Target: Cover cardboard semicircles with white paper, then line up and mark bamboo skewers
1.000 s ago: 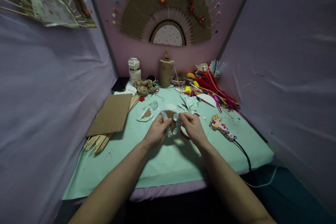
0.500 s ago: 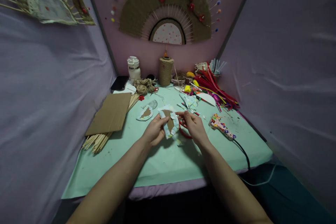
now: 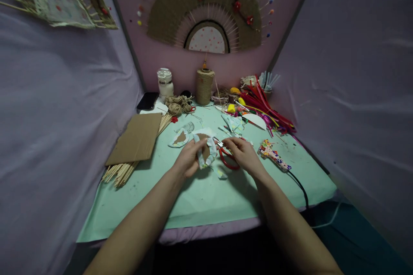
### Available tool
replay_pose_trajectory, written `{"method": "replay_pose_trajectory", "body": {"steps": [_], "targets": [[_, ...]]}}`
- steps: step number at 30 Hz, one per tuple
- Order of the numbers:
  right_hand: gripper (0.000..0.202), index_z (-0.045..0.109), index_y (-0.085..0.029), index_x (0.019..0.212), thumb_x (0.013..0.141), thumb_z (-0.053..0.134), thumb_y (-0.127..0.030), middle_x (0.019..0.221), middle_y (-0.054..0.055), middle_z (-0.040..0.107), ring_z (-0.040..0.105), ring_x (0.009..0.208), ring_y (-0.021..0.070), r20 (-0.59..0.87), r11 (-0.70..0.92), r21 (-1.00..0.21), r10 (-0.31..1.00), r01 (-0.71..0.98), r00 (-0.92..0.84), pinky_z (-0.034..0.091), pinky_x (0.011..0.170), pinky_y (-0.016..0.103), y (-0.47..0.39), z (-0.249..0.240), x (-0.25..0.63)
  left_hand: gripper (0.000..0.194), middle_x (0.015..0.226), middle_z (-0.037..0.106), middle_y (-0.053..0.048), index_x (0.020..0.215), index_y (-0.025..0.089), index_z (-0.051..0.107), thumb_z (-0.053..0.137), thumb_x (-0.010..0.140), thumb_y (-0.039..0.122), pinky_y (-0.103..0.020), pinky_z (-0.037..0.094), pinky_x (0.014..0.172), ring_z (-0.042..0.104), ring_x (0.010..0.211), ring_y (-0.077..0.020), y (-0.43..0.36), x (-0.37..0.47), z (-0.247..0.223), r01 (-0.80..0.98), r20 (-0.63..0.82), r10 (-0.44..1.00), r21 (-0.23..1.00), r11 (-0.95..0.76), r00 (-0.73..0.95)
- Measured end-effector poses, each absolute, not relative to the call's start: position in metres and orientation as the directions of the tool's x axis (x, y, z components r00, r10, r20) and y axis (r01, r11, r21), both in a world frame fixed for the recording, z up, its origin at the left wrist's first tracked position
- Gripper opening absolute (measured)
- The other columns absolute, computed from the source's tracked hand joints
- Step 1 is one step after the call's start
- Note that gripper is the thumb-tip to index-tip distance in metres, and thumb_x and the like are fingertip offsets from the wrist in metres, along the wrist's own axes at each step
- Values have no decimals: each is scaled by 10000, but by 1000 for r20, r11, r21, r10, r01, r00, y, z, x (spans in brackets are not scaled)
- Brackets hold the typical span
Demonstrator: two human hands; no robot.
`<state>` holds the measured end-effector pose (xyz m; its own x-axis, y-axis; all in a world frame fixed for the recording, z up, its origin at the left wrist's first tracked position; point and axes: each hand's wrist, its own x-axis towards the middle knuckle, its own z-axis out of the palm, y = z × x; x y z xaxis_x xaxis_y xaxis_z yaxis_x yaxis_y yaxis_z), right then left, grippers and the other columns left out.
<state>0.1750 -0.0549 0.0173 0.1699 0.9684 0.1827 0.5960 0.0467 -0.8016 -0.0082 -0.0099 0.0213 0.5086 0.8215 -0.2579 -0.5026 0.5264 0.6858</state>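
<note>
My left hand grips a half-round piece of cardboard with pale blue patterned fabric folded over its edges; the thumb lies across its bare brown middle. Just to the right, my right hand has its fingers drawn together, their tips over red-handled scissors. Whether anything is pinched in them I cannot make out. The scissors appear to lie on the table, with their pivot left of those fingertips. A similar fabric-edged cardboard piece lies beyond my left hand. A small fabric scrap rests below the scissors.
At left, a cardboard sheet covers part of a bundle of thin sticks. A patterned glue gun with a black cord lies at right. Behind stand a twine spool, a white bottle and red pipe cleaners.
My right fingertips have drawn away from the edge of the fabric-covered piece, to the right. The piece has tilted and shifted slightly left in my left hand. More of the scissors shows.
</note>
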Motion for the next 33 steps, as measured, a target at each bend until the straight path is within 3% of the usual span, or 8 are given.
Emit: {"method": "replay_pose_trajectory", "body": {"steps": [6,11,15,18,21,24,29,33], "targets": [[472,666,-177,812,816,516,-624,785,47,696,623,747,193,111,94,-983,989,158,102,491,701,307,-47,15,154,342,857,720,-69,935,137,628,808,664,245,-296,514,776,680,763,-173,-17,-1,11,-426,-120,875,837,344,470],[456,646,-173,784,814,554,-618,633,-6,617,561,580,151,38,37,-999,998,25,40,463,555,267,-46,17,139,408,796,674,-10,952,141,632,825,632,304,-224,453,668,606,683,-113,-19,0,8,-355,-93,840,878,323,534],[383,715,-200,947,908,488,-505,966,62,704,626,930,205,339,321,-923,939,215,57,495,837,351,-47,20,135,472,800,651,1,956,145,615,849,579,308,-233,438,689,586,699,-112,-21,-1,13,-366,-106,817,856,365,567],[362,688,-228,1120,964,421,-417,1158,89,669,569,1101,221,589,530,-696,807,484,-37,420,994,431,-48,17,138,425,705,599,33,886,147,593,844,583,306,-210,403,617,537,611,-83,-24,0,17,-390,-93,814,843,370,573],[454,560,-233,1321,984,340,-444,1311,102,590,494,1195,245,641,612,-453,729,648,-240,384,1038,486,-49,11,144,413,679,588,41,899,149,586,830,589,270,-205,397,588,521,576,-76,-24,0,19,-407,-97,815,829,384,572],[645,420,-207,1436,936,297,-595,1455,110,456,374,1307,277,581,651,-324,710,687,-398,341,1088,503,-52,8,149,414,756,644,6,931,142,595,816,588,211,-213,436,638,583,661,-106,-23,-2,20,-420,-95,821,822,383,564],[738,387,-262,1452,877,247,-704,1550,86,295,269,1400,289,568,647,-404,732,647,-377,277,1130,513,-65,20,153,332,745,670,-10,879,129,607,802,613,164,-216,472,637,620,656,-121,-19,-8,20,-415,-79,779,810,413,622],[600,353,-313,1456,938,301,-612,1552,69,274,303,1399,262,615,537,-632,786,559,-61,362,1088,472,-80,29,169,324,928,712,-88,998,122,617,743,705,178,-298,519,778,679,826,-192,-18,-11,23,-412,-82,762,801,435,643]]}}
